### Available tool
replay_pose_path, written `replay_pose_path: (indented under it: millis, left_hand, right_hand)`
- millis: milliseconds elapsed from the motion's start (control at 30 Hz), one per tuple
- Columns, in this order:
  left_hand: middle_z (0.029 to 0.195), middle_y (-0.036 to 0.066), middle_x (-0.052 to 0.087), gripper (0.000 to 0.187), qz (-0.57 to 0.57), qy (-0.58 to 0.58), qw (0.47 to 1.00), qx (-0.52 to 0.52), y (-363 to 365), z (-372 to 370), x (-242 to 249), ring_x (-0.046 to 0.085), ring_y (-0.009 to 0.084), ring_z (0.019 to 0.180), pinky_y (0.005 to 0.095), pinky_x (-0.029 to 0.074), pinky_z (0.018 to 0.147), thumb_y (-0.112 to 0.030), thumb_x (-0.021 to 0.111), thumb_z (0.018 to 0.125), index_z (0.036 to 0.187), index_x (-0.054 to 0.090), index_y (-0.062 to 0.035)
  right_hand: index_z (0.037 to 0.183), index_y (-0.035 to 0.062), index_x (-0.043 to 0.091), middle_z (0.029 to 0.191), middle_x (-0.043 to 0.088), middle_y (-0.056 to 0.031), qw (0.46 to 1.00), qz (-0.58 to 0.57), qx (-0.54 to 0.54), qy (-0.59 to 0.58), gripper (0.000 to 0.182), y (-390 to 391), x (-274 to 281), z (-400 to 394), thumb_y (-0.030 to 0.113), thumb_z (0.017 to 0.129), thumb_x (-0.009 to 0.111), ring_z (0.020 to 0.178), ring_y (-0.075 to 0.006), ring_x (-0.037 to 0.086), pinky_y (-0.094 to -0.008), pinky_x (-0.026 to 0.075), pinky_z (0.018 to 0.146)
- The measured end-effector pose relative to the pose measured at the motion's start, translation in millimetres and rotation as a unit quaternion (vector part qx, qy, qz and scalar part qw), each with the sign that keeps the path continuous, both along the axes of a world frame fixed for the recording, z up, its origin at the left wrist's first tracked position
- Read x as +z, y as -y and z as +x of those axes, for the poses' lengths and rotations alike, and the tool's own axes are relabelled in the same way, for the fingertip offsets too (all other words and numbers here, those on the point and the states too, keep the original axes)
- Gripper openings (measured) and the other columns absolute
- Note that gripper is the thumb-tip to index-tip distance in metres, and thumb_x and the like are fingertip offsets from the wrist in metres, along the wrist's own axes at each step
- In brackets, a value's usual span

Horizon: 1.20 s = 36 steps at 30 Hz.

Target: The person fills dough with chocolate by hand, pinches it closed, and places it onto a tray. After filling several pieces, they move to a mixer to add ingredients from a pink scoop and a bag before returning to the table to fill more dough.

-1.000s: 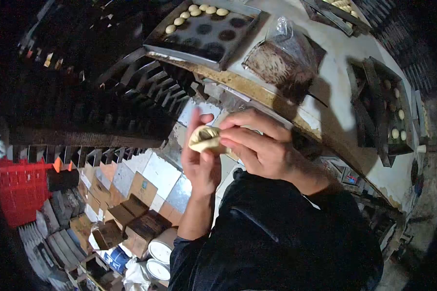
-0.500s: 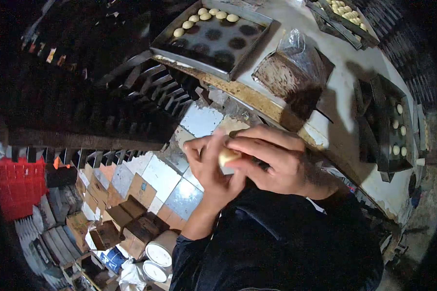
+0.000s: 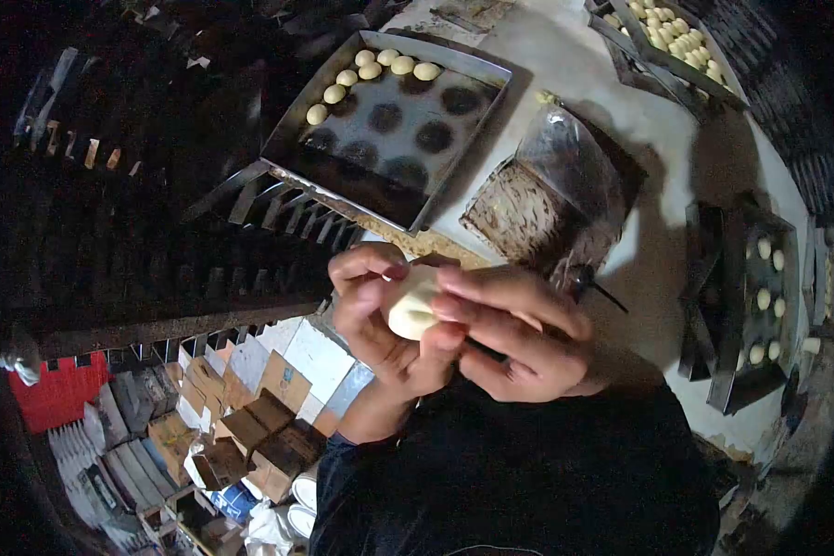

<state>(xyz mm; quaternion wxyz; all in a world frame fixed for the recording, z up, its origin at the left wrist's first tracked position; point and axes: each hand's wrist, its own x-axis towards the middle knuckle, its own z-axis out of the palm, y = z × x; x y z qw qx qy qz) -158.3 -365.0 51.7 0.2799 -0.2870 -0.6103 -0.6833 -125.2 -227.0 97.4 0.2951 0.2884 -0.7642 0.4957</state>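
A pale piece of dough (image 3: pixel 410 310) is held between my two hands in front of my chest. My left hand (image 3: pixel 369 324) cups it from the left, fingers curled and thumb against its lower edge. My right hand (image 3: pixel 528 338) presses its fingertips into the right side, where a small crease shows. Beyond the hands lies a flat tray of mottled brown paste (image 3: pixel 514 208), partly covered by clear plastic (image 3: pixel 565 148). A thin dark handle (image 3: pixel 607 295) sticks out near its lower corner.
Several dough balls (image 3: pixel 368 70) line two sides of a large metal baking tray (image 3: pixel 417 107) on the worktable. More trays (image 3: pixel 767 269) with dough stand at right and at the back. A dark slatted rack (image 3: pixel 157 324) is at left. Cardboard boxes (image 3: pixel 259 426) lie on the floor.
Both hands have moved slightly, and more of the dough shows between them. The view has shifted, showing more of the paste tray and the right-hand trays.
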Motion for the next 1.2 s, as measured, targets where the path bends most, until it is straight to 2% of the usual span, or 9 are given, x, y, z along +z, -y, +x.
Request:
replay_pose_path:
  millis: [133,233,300,400,567,633,800,1033,1200]
  left_hand:
    - [0.119,0.009,0.039,0.13,0.107,0.108,0.979,-0.136,-11.9,-30.2,-6.6,0.044,0.0145,0.095,0.0352,0.048,0.078,-0.043,0.095,0.04,0.14,0.022,-0.0056]
    - [0.098,0.009,0.054,0.079,-0.128,0.06,0.977,-0.162,8.9,-80.1,-2.6,0.052,0.0195,0.092,0.0436,0.049,0.082,-0.047,0.089,0.054,0.111,0.056,-0.0045]
    - [0.083,0.01,0.057,0.035,-0.064,0.021,0.984,-0.162,14.0,-108.1,-28.2,0.055,0.0208,0.082,0.0381,0.049,0.082,-0.033,0.076,0.078,0.083,0.062,-0.0017]
    - [0.078,0.011,0.062,0.018,-0.183,0.225,0.957,-0.02,49.9,-120.6,-54.6,0.061,0.0224,0.077,0.0336,0.049,0.07,-0.009,0.077,0.072,0.071,0.061,-0.0005]
    - [0.086,0.011,0.065,0.027,-0.079,0.317,0.936,-0.13,88.4,-153.1,-100.7,0.064,0.029,0.087,0.0373,0.049,0.077,-0.013,0.068,0.076,0.1,0.061,-0.0032]
    - [0.098,0.007,0.064,0.028,-0.251,0.271,0.919,-0.137,110.7,-169.8,-118.9,0.062,0.0209,0.09,0.0317,0.05,0.08,-0.01,0.066,0.081,0.107,0.06,-0.0015]
    - [0.092,0.003,0.061,0.053,-0.061,0.513,0.813,-0.269,167.6,-206.4,-129.3,0.059,0.0116,0.08,0.0242,0.049,0.071,-0.007,0.082,0.071,0.116,0.054,0.0015]
    - [0.077,-0.006,0.039,0.038,-0.049,0.459,0.885,0.065,273.0,-250.8,-122.9,0.041,0.0058,0.068,0.0179,0.038,0.061,0.001,0.068,0.081,0.116,0.054,-0.0045]
    - [0.108,0.005,0.057,0.044,-0.01,0.456,0.89,0.025,241.5,-288.0,-103.6,0.055,0.0094,0.092,0.0228,0.044,0.081,-0.012,0.065,0.088,0.128,0.049,-0.0004]
  right_hand:
    - [0.106,-0.0006,0.064,0.11,0.062,-0.0165,0.989,-0.1,0.113,0.008,0.033,-17.1,-29.0,-35.0,-0.002,0.073,0.07,0.095,-0.0263,0.065,-0.0349,0.054,0.083]
    - [0.096,0.0005,0.064,0.101,0.064,-0.0162,0.956,-0.162,0.168,0.176,0.022,-3.8,-50.8,-62.2,0.001,0.074,0.068,0.091,-0.0265,0.066,-0.0384,0.052,0.078]
    - [0.095,-0.0017,0.064,0.102,0.063,-0.0168,0.977,-0.027,0.128,0.17,0.018,3.4,-57.9,-90.8,0.001,0.077,0.064,0.093,-0.03,0.064,-0.0392,0.051,0.079]
    - [0.1,-0.0016,0.064,0.107,0.062,-0.0169,0.971,0.051,0.01,0.233,0.021,21.3,-57.5,-117.8,0.001,0.08,0.061,0.097,-0.0322,0.062,-0.0405,0.049,0.084]
    - [0.119,-0.0029,0.056,0.118,0.054,-0.0187,0.975,0.185,0.085,0.09,0.043,84.8,-69.3,-181.2,0.008,0.079,0.066,0.104,-0.0338,0.057,-0.042,0.046,0.093]
    - [0.112,-0.0015,0.057,0.11,0.056,-0.017,0.968,0.178,0.115,0.135,0.036,109.4,-109.2,-198.0,0.011,0.08,0.067,0.099,-0.0318,0.058,-0.0406,0.047,0.088]
    - [0.105,0.0002,0.057,0.106,0.058,-0.0167,0.95,0.072,0.056,0.299,0.02,132.2,-150.6,-262.8,0.011,0.088,0.059,0.093,-0.0345,0.059,-0.0398,0.048,0.082]
    - [0.131,-0.0023,0.041,0.14,0.033,-0.0231,0.895,0.406,0.023,0.184,0.06,139.7,-214.2,-324.6,0.01,0.078,0.066,0.128,-0.0414,0.033,-0.0475,0.029,0.107]
    - [0.127,-0.0024,0.046,0.14,0.033,-0.0224,0.843,0.519,-0.014,0.142,0.055,132.0,-255.8,-319.2,0.024,0.081,0.061,0.131,-0.0421,0.029,-0.0613,0.022,0.105]
